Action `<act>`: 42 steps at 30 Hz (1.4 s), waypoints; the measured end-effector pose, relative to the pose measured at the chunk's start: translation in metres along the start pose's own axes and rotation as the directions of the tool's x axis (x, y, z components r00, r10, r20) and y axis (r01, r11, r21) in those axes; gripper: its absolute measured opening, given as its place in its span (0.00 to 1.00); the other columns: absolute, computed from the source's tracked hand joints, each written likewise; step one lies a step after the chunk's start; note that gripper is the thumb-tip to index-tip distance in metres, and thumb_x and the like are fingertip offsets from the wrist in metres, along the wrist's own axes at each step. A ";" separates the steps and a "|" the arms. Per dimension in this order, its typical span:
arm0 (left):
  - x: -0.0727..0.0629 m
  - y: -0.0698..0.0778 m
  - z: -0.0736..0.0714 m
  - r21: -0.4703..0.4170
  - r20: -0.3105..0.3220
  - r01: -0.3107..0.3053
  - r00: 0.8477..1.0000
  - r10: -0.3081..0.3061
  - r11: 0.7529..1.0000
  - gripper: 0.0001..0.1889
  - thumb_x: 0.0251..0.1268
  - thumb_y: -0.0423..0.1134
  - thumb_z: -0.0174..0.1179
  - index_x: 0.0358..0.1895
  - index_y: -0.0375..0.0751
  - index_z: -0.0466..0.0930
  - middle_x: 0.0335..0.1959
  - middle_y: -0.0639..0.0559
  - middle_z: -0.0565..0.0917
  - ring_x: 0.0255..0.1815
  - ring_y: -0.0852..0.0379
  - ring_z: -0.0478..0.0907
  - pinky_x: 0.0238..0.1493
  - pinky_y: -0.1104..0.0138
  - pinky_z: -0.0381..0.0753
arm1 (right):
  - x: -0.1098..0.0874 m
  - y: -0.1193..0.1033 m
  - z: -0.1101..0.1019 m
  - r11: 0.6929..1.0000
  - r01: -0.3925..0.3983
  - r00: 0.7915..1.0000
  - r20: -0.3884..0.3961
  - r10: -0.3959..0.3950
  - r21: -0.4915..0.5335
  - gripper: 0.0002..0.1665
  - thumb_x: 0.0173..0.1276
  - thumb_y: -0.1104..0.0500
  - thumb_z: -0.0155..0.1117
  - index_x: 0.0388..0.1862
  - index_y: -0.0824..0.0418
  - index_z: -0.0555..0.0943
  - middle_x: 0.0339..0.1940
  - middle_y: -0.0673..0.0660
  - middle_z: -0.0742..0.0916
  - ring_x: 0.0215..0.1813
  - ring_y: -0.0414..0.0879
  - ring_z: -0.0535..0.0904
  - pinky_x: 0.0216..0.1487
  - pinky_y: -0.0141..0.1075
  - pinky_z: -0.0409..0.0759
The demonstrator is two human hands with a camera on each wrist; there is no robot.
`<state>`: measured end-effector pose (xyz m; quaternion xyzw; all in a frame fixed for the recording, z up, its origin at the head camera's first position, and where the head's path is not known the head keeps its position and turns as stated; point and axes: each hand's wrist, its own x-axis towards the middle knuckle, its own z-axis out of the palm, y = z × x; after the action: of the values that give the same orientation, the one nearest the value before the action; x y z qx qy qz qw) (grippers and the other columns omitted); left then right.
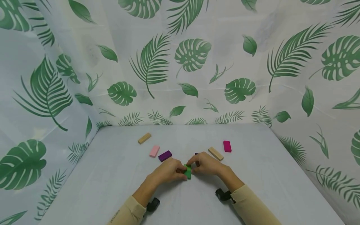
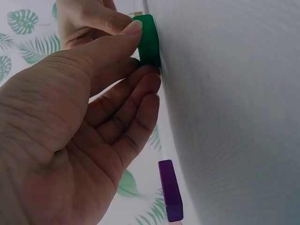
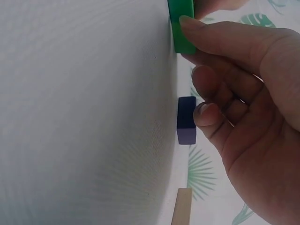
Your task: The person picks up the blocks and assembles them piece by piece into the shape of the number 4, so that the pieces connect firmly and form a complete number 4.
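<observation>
Two green blocks sit side by side on the table, a darker one (image 1: 187, 175) and a lighter one (image 1: 188, 168). My left hand (image 1: 167, 171) pinches the darker block between thumb and fingers, with its broad green face (image 2: 150, 44) showing in the left wrist view. From the other side, my right hand (image 1: 207, 163) grips the lighter block (image 3: 183, 41) with thumb and fingertips. In the right wrist view the two blocks meet end to end. Near my right hand's lower fingers lies a dark blue block (image 3: 186, 119), mostly hidden by that hand in the head view.
Beyond my left hand lie a purple block (image 1: 165, 156), a pink block (image 1: 154, 151) and a wooden block (image 1: 144, 138). On the right are another wooden block (image 1: 216, 153) and a magenta block (image 1: 227, 146). A leaf-patterned curtain (image 1: 213, 103) borders the white table (image 1: 112, 175).
</observation>
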<state>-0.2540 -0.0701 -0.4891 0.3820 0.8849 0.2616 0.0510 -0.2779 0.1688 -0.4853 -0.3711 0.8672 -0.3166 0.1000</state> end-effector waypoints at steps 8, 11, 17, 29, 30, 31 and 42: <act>0.000 0.001 0.000 -0.007 0.005 0.006 1.000 -0.006 1.000 0.17 0.61 0.44 0.76 0.51 0.42 0.92 0.35 0.59 0.89 0.32 0.75 0.78 0.34 0.79 0.78 | -0.001 -0.001 0.000 1.000 -0.012 1.000 0.006 0.012 0.017 0.17 0.63 0.66 0.77 0.51 0.54 0.91 0.48 0.48 0.92 0.33 0.40 0.75 0.34 0.30 0.76; 0.000 0.002 -0.001 0.018 0.002 0.008 1.000 -0.008 1.000 0.16 0.61 0.45 0.76 0.50 0.43 0.92 0.34 0.60 0.87 0.32 0.74 0.77 0.34 0.79 0.77 | 0.000 0.001 0.001 1.000 -0.009 1.000 0.003 0.009 0.011 0.17 0.63 0.65 0.77 0.51 0.53 0.91 0.48 0.48 0.92 0.32 0.38 0.74 0.33 0.29 0.75; 0.000 0.002 -0.002 0.059 0.002 0.006 1.000 -0.006 0.998 0.16 0.61 0.47 0.76 0.50 0.45 0.92 0.34 0.61 0.86 0.31 0.70 0.76 0.34 0.79 0.75 | 0.001 0.003 0.002 1.000 -0.009 1.000 -0.002 0.009 0.004 0.17 0.63 0.64 0.77 0.50 0.52 0.91 0.46 0.47 0.92 0.32 0.38 0.74 0.32 0.29 0.75; 0.000 0.001 -0.002 0.044 0.009 0.023 1.000 -0.023 0.999 0.17 0.61 0.47 0.76 0.51 0.44 0.92 0.36 0.58 0.88 0.31 0.72 0.74 0.34 0.78 0.76 | -0.005 0.001 -0.011 0.998 -0.018 0.995 -0.103 0.011 -0.063 0.18 0.65 0.64 0.76 0.54 0.59 0.89 0.50 0.53 0.92 0.35 0.37 0.76 0.37 0.30 0.78; 0.001 0.001 -0.002 0.035 0.010 0.031 0.999 -0.032 0.999 0.17 0.61 0.47 0.76 0.51 0.44 0.92 0.37 0.58 0.88 0.32 0.73 0.75 0.35 0.78 0.76 | -0.006 0.002 -0.013 0.996 -0.033 0.990 -0.138 0.021 -0.083 0.18 0.65 0.64 0.76 0.54 0.60 0.89 0.50 0.54 0.92 0.36 0.38 0.77 0.38 0.31 0.78; 0.000 0.001 -0.002 0.025 0.014 0.041 0.999 -0.041 0.999 0.18 0.61 0.47 0.76 0.51 0.44 0.92 0.37 0.57 0.88 0.32 0.73 0.76 0.36 0.78 0.77 | -0.007 0.003 -0.016 0.994 -0.058 0.985 -0.168 0.042 -0.096 0.18 0.65 0.64 0.76 0.54 0.61 0.89 0.50 0.55 0.92 0.37 0.39 0.78 0.39 0.32 0.79; 0.000 0.000 -0.002 -0.039 0.032 0.107 0.994 -0.106 0.993 0.20 0.61 0.48 0.76 0.54 0.44 0.91 0.38 0.58 0.88 0.35 0.72 0.78 0.39 0.76 0.79 | -0.006 0.013 -0.023 0.943 -0.263 0.950 -0.225 0.216 -0.206 0.15 0.65 0.63 0.76 0.51 0.59 0.91 0.50 0.54 0.92 0.59 0.55 0.86 0.66 0.54 0.80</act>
<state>-0.2546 -0.0707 -0.4873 0.3370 0.8976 0.2709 0.0858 -0.2903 0.1910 -0.4762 -0.2380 0.9428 -0.2333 0.0064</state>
